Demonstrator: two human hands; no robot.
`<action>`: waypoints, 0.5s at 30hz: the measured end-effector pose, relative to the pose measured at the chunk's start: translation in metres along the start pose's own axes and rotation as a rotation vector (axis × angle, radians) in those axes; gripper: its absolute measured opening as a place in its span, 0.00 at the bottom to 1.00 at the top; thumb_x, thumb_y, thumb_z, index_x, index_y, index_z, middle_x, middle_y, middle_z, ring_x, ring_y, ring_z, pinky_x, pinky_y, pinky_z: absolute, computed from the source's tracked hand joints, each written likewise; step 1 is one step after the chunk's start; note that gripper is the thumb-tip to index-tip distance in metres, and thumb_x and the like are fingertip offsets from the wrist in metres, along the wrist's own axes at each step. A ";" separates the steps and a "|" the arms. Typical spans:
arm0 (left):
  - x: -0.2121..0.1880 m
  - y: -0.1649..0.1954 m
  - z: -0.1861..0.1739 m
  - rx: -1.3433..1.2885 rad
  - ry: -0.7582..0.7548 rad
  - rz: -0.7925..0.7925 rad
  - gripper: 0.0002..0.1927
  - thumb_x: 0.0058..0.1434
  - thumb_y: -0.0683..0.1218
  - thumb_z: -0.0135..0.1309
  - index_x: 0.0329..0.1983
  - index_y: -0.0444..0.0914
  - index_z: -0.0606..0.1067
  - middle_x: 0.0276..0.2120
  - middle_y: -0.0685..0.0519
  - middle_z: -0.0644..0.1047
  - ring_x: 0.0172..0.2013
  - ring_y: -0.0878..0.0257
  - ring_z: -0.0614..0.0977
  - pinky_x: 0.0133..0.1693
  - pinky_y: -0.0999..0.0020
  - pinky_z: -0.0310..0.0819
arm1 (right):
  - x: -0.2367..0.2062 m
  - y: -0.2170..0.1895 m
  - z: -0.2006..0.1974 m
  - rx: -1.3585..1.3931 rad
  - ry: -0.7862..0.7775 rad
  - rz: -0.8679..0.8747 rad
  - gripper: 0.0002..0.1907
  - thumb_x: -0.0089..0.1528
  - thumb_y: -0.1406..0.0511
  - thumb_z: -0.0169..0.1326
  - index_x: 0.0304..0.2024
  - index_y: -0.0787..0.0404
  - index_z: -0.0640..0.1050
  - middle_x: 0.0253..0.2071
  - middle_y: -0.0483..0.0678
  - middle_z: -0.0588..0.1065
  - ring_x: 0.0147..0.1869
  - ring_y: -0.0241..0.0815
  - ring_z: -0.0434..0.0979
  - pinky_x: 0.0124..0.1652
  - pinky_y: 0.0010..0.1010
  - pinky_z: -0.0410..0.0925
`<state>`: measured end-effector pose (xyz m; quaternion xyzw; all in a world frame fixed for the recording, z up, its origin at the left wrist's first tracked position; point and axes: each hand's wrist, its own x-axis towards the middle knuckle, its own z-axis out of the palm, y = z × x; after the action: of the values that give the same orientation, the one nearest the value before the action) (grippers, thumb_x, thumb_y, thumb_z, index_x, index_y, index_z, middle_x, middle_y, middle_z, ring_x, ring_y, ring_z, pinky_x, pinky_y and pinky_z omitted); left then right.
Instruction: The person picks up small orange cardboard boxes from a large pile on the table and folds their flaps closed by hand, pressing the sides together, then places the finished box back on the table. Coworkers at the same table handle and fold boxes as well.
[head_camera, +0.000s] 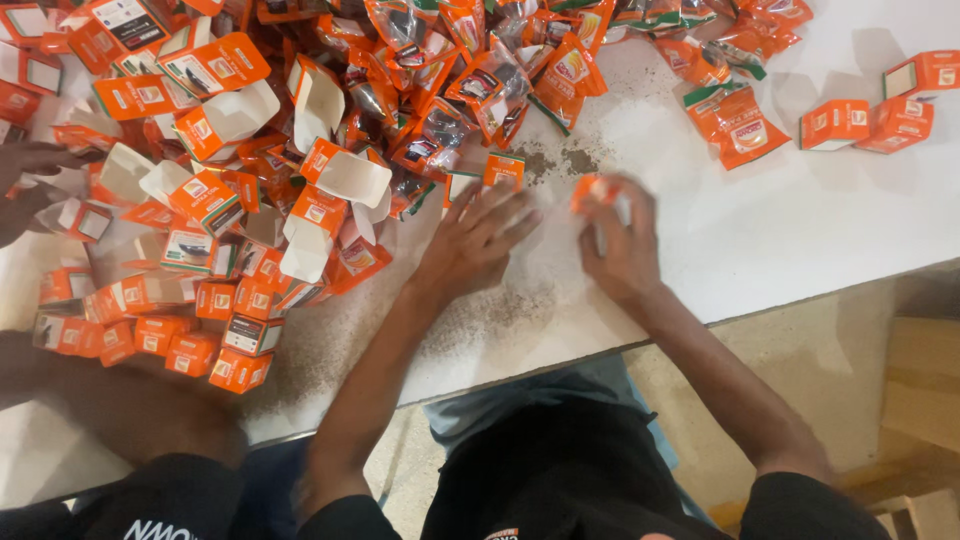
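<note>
We were in the middle of packing: our right hand (622, 250) held one small orange carton (592, 190) just above the white table (800, 230), a little in front of us and to the right of the big heap of open cartons (300, 170). The fingers were curled around the carton and closed on it, though the picture was blurred there, so we could not tell whether its flap was open or shut. Our left hand (478, 240) lay flat on the table with the fingers spread, gripping nothing, its fingertips near a small carton (504, 170) and the orange sachets (470, 90) at the edge of the heap. Dark powder (560, 160) was scattered on the table between the hands. In our judgement, this carton needed a sachet and a firm pinch to close it. Another person's hand (30, 185) worked at the far left.
</note>
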<state>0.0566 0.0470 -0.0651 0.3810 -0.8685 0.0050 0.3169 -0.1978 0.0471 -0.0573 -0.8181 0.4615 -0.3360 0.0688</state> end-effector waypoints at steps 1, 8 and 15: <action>0.002 -0.003 0.002 0.120 0.023 -0.022 0.25 0.56 0.38 0.55 0.58 0.46 0.81 0.69 0.52 0.69 0.70 0.52 0.68 0.70 0.42 0.56 | 0.003 0.003 -0.003 -0.130 0.081 0.001 0.23 0.58 0.74 0.57 0.57 0.62 0.75 0.69 0.62 0.62 0.75 0.64 0.60 0.69 0.52 0.61; 0.012 -0.015 0.015 0.149 -0.077 -0.125 0.20 0.62 0.39 0.51 0.58 0.39 0.77 0.74 0.44 0.62 0.72 0.44 0.63 0.68 0.40 0.57 | 0.098 0.023 0.014 -0.299 -0.068 -0.138 0.35 0.59 0.73 0.58 0.71 0.61 0.70 0.75 0.63 0.59 0.78 0.65 0.58 0.71 0.53 0.60; 0.017 -0.018 0.012 0.166 -0.090 -0.281 0.21 0.56 0.43 0.53 0.54 0.38 0.78 0.70 0.42 0.63 0.67 0.45 0.65 0.62 0.39 0.59 | 0.136 0.030 0.032 -0.436 -0.168 -0.063 0.26 0.60 0.64 0.66 0.60 0.58 0.76 0.52 0.54 0.71 0.57 0.57 0.70 0.50 0.50 0.67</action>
<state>0.0530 0.0202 -0.0690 0.5236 -0.8165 0.0151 0.2426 -0.1521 -0.0852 -0.0279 -0.8528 0.4900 -0.1611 -0.0817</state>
